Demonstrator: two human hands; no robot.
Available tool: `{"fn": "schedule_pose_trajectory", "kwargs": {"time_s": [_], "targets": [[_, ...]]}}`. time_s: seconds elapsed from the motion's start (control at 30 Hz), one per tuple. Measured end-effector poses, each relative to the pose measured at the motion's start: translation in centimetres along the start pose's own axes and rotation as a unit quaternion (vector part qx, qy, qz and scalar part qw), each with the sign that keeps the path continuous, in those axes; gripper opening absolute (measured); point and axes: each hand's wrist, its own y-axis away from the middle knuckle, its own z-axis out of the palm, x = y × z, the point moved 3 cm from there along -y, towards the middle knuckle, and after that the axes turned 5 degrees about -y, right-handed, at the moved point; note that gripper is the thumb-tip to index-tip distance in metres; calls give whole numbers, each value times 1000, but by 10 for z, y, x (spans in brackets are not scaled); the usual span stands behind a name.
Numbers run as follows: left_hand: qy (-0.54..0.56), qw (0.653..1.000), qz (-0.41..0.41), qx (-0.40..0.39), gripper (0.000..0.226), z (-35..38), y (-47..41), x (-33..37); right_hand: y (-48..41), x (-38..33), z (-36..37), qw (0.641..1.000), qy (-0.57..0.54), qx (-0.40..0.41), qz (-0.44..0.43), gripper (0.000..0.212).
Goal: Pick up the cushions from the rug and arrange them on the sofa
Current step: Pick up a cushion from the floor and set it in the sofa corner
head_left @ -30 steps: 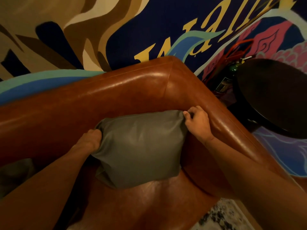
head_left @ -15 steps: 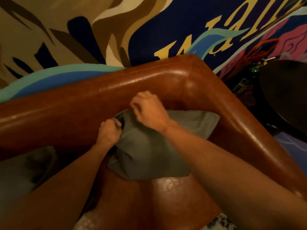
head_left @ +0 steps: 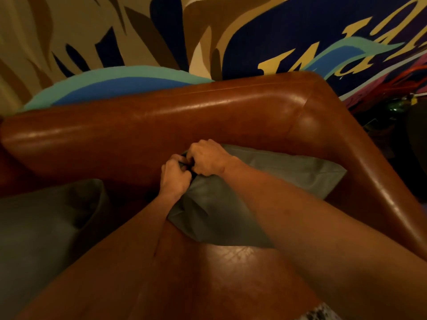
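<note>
A grey-green cushion (head_left: 272, 181) leans in the right corner of the brown leather sofa (head_left: 184, 116), against the backrest and armrest. My left hand (head_left: 174, 176) and my right hand (head_left: 206, 159) meet at its upper left corner, both closed on the fabric there. My right forearm crosses over the cushion's lower part and hides it. A second grey-green cushion (head_left: 44, 225) lies on the seat at the left, apart from both hands.
A painted mural wall (head_left: 265, 31) rises right behind the sofa. Dark objects and red cables (head_left: 402, 86) crowd the floor to the right of the armrest. A strip of patterned rug (head_left: 323, 312) shows at the bottom edge.
My right hand moved from the cushion's right corner across to its upper left corner and now meets my left hand there. The view shifted left, bringing the second cushion further into sight.
</note>
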Motion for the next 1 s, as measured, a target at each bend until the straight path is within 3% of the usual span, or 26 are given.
{"fn": "schedule_pose_trajectory", "kwargs": {"time_s": [0.13, 0.33, 0.4, 0.6, 0.7, 0.87, 1.0], "targets": [[14, 1000, -13, 10, 21, 1, -2, -6, -4, 1, 5, 1000, 10, -16, -6, 7], [71, 995, -48, 46, 15, 6, -5, -15, -7, 6, 13, 999, 26, -24, -7, 24], [81, 994, -53, 54, 15, 8, -6, -17, -8, 8, 14, 999, 33, -29, -9, 20], [71, 996, -20, 43, 13, 5, -9, -16, -8, 12, 15, 998, 42, -48, -2, 29], [76, 996, -27, 45, 13, 4, -9, -17, -8, 9, 14, 998, 32, -58, 7, 15], [78, 995, -16, 56, 12, 7, -8, -19, -9, 4, 19, 999, 17, -29, 31, 19], [64, 997, 26, 43, 28, 2, -10, -15, -10, 2, -2, 1000, -13, -13, 25, 25]]}}
